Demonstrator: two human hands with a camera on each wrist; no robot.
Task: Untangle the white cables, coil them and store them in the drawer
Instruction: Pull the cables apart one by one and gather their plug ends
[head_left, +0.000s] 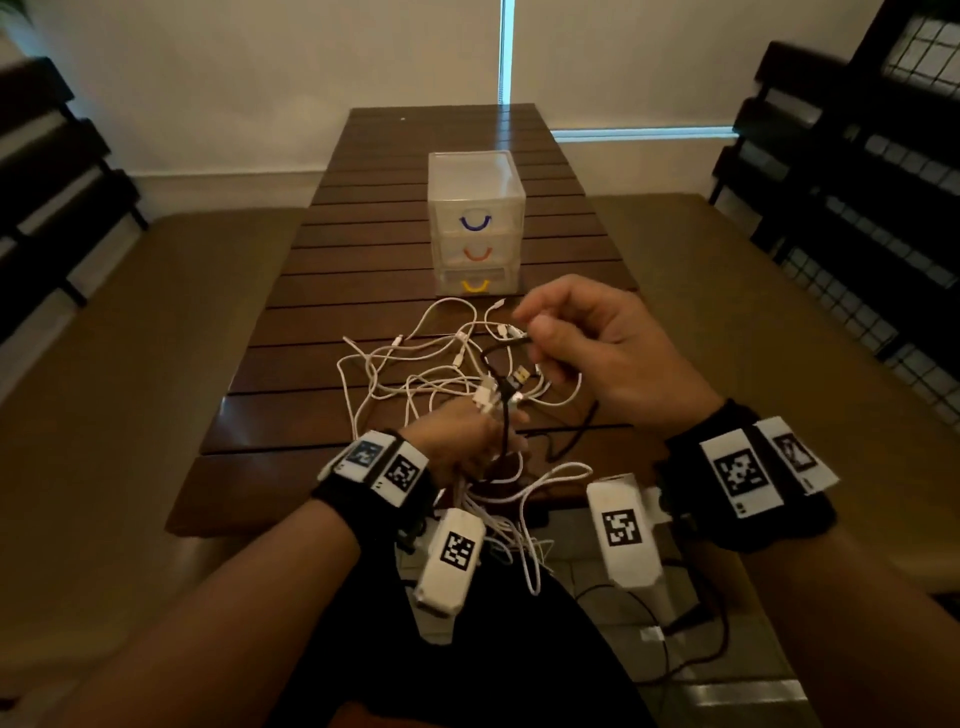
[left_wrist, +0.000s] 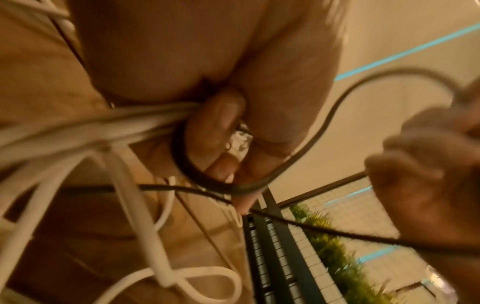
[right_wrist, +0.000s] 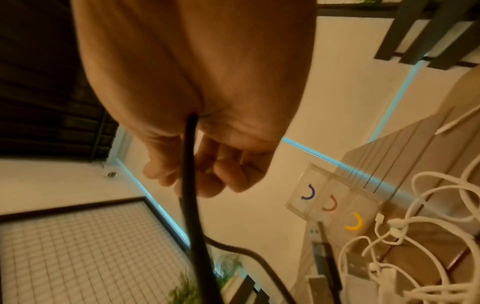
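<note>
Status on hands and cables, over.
Left hand grips bunched white cables. Right hand pinches black cable threaded through them. Drawer unit shut.

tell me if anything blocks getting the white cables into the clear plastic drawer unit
Yes. A black cable runs through the white cables, pinched by the right hand. All three drawers of the clear plastic drawer unit look closed.

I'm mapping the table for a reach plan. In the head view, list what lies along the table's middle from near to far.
Left hand gripping a bunch of white cables → right hand pinching the black cable → clear drawer unit → bare far end of the table.
</note>
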